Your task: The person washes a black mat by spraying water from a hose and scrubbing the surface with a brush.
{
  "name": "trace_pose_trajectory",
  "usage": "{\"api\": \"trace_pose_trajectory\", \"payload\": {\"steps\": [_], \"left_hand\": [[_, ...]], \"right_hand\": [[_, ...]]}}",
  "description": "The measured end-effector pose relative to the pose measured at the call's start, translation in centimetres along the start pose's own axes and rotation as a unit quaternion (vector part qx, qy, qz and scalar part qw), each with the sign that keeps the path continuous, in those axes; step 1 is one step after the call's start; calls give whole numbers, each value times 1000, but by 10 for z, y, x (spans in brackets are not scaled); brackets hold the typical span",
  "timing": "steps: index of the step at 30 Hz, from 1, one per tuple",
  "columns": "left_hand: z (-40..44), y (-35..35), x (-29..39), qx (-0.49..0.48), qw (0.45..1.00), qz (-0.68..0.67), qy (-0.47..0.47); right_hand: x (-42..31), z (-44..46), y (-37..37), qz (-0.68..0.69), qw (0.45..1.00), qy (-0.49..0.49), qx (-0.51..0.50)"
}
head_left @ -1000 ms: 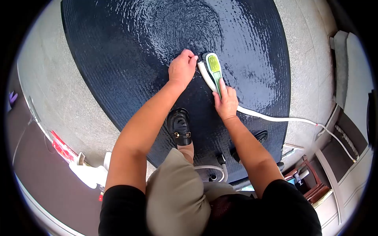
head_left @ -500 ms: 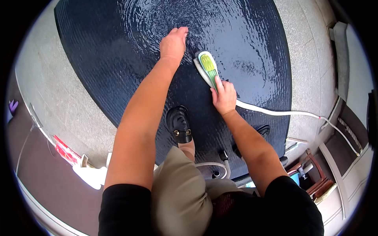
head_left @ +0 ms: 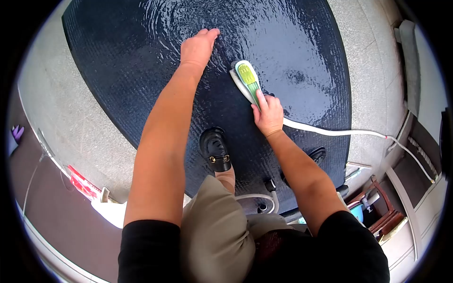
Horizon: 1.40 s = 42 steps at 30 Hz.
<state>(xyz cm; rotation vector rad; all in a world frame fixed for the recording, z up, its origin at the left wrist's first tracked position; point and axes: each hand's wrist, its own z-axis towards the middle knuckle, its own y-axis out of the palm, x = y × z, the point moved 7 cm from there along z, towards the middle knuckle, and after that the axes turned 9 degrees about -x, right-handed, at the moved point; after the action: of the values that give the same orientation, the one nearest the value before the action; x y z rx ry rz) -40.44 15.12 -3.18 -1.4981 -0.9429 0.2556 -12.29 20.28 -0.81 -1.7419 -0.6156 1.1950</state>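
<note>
My left hand (head_left: 197,48) is held over the wet dark ribbed mat (head_left: 137,101), its fingers bent together; whatever may be between them is hidden. In my right hand (head_left: 269,115) is a green and white scrub brush (head_left: 247,75), gripped by its handle with the yellow-green bristles facing up. A white hose (head_left: 325,131) runs in from the right and passes under the right hand. Its pale end part (head_left: 238,81) lies along the brush's left side. Water ripples across the mat ahead of both hands.
Black loafers (head_left: 215,150) stand on the mat below my hands. Another hose (head_left: 255,196) curves near the legs. Grey paving (head_left: 111,120) borders the mat. A red and white packet (head_left: 81,181) lies at left, a reddish-brown wooden frame (head_left: 384,212) at lower right.
My left hand has shifted slightly left and up. The right hand with the brush stays almost where it was. Ripples on the mat have changed.
</note>
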Motion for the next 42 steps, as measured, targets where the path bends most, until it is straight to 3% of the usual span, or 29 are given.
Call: {"api": "trace_pose_trajectory", "payload": {"steps": [3, 8, 11, 16, 19, 22, 23, 26, 32, 35, 42], "left_hand": [[-1, -2, 4, 3, 986, 73, 151], [9, -4, -2, -13, 991, 19, 132], [12, -4, -3, -22, 982, -20, 189], [9, -8, 2, -52, 988, -19, 144], [7, -4, 2, -132, 986, -44, 91], [0, -7, -8, -58, 991, -106, 58], [-1, -3, -15, -50, 991, -123, 18], [1, -4, -13, -48, 990, -128, 10], [2, -1, -5, -62, 995, -1, 81], [2, 0, 1, -59, 982, 80, 161], [10, 2, 5, -67, 974, 89, 196]], "right_hand": [[1, -1, 1, 2, 1000, 0, 0], [0, -2, -1, 8, 1000, -8, 11], [1, 0, -1, 6, 1000, -7, 8], [0, 0, 0, 5, 1000, -4, -2], [1, 0, -1, 3, 1000, -2, -3], [1, 1, 0, 2, 1000, -2, 0], [2, 1, 1, 7, 1000, -2, 1], [1, -1, 0, 11, 1000, 2, -2], [4, -2, 3, 6, 1000, 3, -2], [4, -2, 3, 4, 1000, 1, 2], [4, -2, 2, 8, 1000, -1, 6]]}}
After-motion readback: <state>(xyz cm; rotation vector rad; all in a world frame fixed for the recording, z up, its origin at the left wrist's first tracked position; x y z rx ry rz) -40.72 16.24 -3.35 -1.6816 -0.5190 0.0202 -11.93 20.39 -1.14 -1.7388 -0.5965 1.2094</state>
